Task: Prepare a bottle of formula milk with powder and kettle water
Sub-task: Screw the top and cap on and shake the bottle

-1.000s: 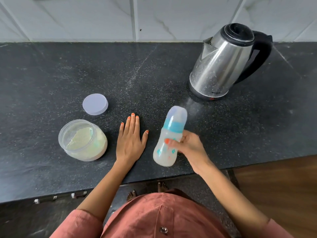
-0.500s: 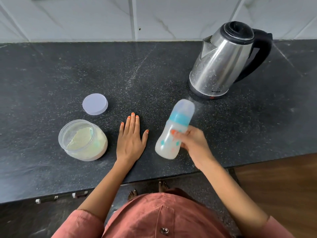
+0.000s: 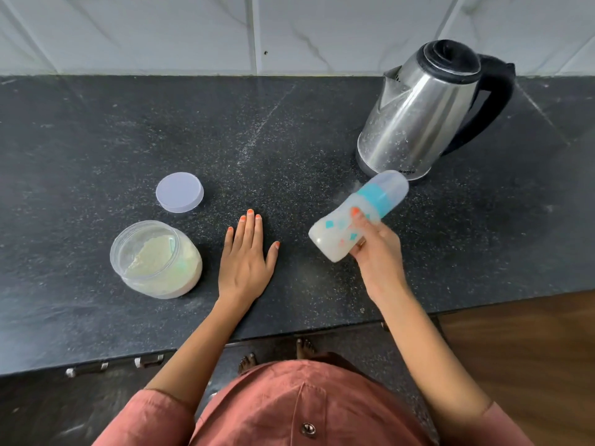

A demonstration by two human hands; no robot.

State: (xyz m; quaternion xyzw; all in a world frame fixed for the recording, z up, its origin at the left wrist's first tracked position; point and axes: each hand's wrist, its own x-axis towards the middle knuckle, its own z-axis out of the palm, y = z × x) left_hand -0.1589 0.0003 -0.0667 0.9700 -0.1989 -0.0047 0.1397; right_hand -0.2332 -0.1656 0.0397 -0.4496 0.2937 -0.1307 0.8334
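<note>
- Right hand (image 3: 376, 252) grips the capped bottle (image 3: 341, 230) round its middle, tilted above the counter (image 3: 96, 140), cap end near the kettle (image 3: 415, 114).
- Left hand (image 3: 246, 255) lies flat on the counter, fingers straight.
- Open powder jar (image 3: 157, 259) and its lid (image 3: 179, 192) sit further left.
- Lettering on the kettle's base is too small to read.

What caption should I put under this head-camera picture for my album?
Right hand holds a capped baby bottle of milky formula tilted near the kettle, left hand flat on the counter.

The bottle (image 3: 335, 230) is blurred; lettering on the kettle (image 3: 415, 117) is unreadable.
</note>
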